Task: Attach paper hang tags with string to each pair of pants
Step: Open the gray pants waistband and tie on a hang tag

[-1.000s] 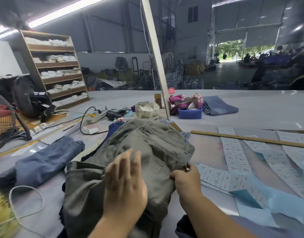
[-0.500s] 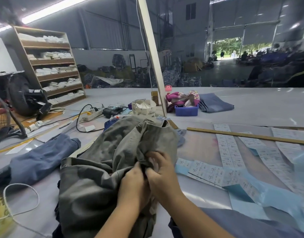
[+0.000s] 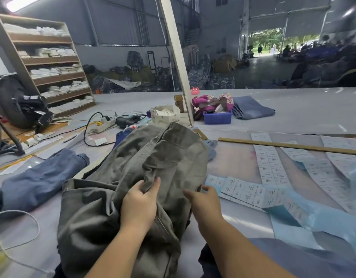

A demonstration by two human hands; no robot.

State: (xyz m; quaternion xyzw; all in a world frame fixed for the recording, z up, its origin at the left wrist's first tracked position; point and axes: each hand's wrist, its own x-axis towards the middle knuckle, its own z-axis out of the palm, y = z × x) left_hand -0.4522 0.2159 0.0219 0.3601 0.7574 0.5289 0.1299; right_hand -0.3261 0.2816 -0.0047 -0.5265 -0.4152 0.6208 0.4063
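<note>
A pair of olive-grey pants (image 3: 163,157) lies bunched on the table in front of me, waistband at the far end. My left hand (image 3: 140,203) pinches a fold of the pants' cloth between thumb and fingers near the middle. Just to the right, my right hand (image 3: 205,201) hovers at the pants' right edge with loosely curled fingers and holds nothing. Strips of printed paper tags (image 3: 245,192) lie on the table to the right of the pants. White string (image 3: 35,225) loops at the near left.
Folded blue jeans (image 3: 42,179) lie at left. A long wooden ruler (image 3: 289,145) crosses the tags at right. Behind the pants stand a white box (image 3: 166,114), a blue bin (image 3: 217,118), a power strip (image 3: 101,125) with cables, and a slanted post (image 3: 176,57). A fan (image 3: 14,101) stands far left.
Both hands were bunched together gripping the cloth half a second ago. My right hand has let go and moved right; my left hand keeps a fold pinched. The pants lie flatter.
</note>
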